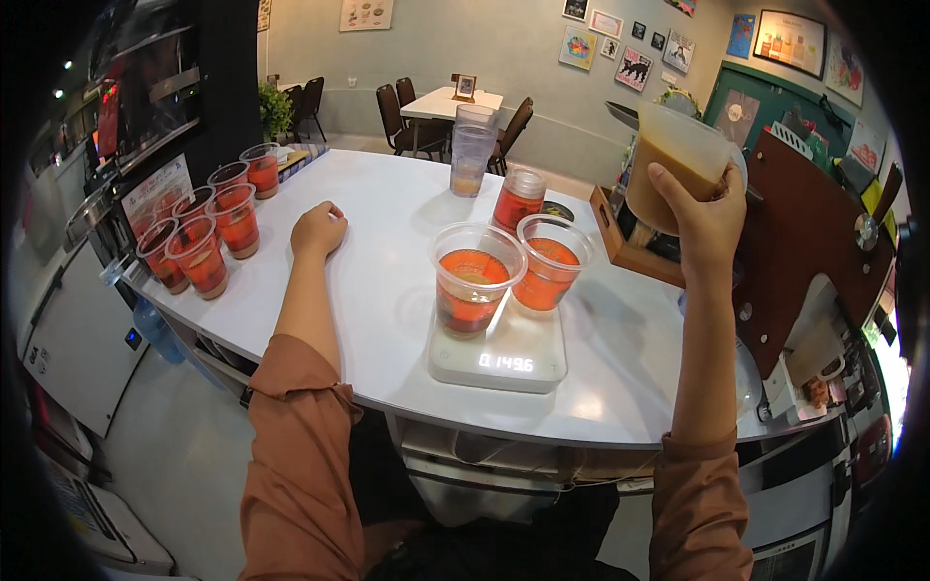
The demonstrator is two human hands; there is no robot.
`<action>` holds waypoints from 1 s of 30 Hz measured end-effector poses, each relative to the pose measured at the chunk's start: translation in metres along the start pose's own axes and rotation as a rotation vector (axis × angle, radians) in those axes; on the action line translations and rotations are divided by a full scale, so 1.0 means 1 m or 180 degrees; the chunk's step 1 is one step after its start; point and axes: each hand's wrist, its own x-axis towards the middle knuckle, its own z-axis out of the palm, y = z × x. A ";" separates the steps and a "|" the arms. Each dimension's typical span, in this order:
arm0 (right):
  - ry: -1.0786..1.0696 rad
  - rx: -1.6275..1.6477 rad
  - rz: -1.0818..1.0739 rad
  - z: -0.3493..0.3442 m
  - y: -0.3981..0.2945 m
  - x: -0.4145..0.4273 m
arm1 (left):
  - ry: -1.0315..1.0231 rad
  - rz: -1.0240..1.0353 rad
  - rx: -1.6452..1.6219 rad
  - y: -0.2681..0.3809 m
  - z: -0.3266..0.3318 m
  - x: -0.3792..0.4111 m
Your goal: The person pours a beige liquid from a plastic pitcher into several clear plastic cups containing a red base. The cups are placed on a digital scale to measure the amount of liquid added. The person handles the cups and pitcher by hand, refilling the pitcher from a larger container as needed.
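My right hand [701,210] grips a translucent plastic pitcher [657,192] of brown liquid, raised over the counter's right side. My left hand [318,229] rests on the white counter with its fingers curled and nothing visible in them. Between my arms lies a white digital scale [498,363] with lit digits. A clear plastic cup with an orange-red print [476,290] stands on the scale, some brownish liquid inside. Close behind it to the right is a second printed cup [550,265]; whether it touches the scale is hidden.
Several printed cups [234,221] with a little liquid stand at the counter's left. Behind the scale are a printed jar [519,200], a dark round lid [558,211] and a tall stack of clear cups [471,156]. A wooden tray [632,258] sits below the pitcher.
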 end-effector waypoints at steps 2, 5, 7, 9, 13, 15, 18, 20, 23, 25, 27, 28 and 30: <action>-0.0029 0.0021 0.0004 -0.003 0.007 -0.002 | 0.0000 0.0007 -0.0012 0.003 -0.001 -0.001; -0.0203 0.0188 -0.0085 -0.004 0.017 -0.006 | 0.0040 0.0051 0.0069 -0.002 -0.003 0.003; -0.0307 0.0097 -0.0138 -0.008 0.026 -0.007 | 0.0015 0.0083 0.0119 -0.002 0.000 0.001; -0.0433 0.0037 -0.0196 -0.013 0.034 -0.007 | -0.0006 0.0094 0.0165 -0.003 -0.001 0.004; -0.0700 0.0009 -0.0099 -0.020 0.042 -0.009 | -0.0041 0.0255 0.0275 -0.009 0.001 0.009; -0.0773 -0.0051 -0.0210 -0.022 0.047 -0.007 | -0.0049 0.0281 0.0241 -0.010 0.002 0.009; -0.0817 -0.0134 -0.0349 -0.024 0.058 -0.006 | -0.0072 0.0285 0.0193 -0.009 0.003 0.009; -0.0887 -0.0125 -0.0415 -0.025 0.061 -0.006 | -0.0056 0.0326 0.0216 -0.011 0.003 0.010; -0.1045 -0.0115 -0.0406 -0.027 0.061 -0.007 | -0.0066 0.0389 0.0115 -0.015 0.005 0.011; -0.1184 -0.0149 -0.0305 -0.029 0.062 -0.008 | -0.0113 0.0377 0.0084 -0.014 0.005 0.010; -0.1365 -0.0202 -0.0157 -0.030 0.063 -0.008 | -0.0129 0.0360 0.0070 -0.014 0.004 0.009; -0.1455 -0.0169 -0.0075 -0.031 0.062 -0.008 | -0.0122 0.0351 0.0071 -0.015 0.004 0.009; -0.1629 -0.0107 0.0085 -0.031 0.059 -0.010 | -0.0089 0.0378 0.0069 -0.016 0.004 0.008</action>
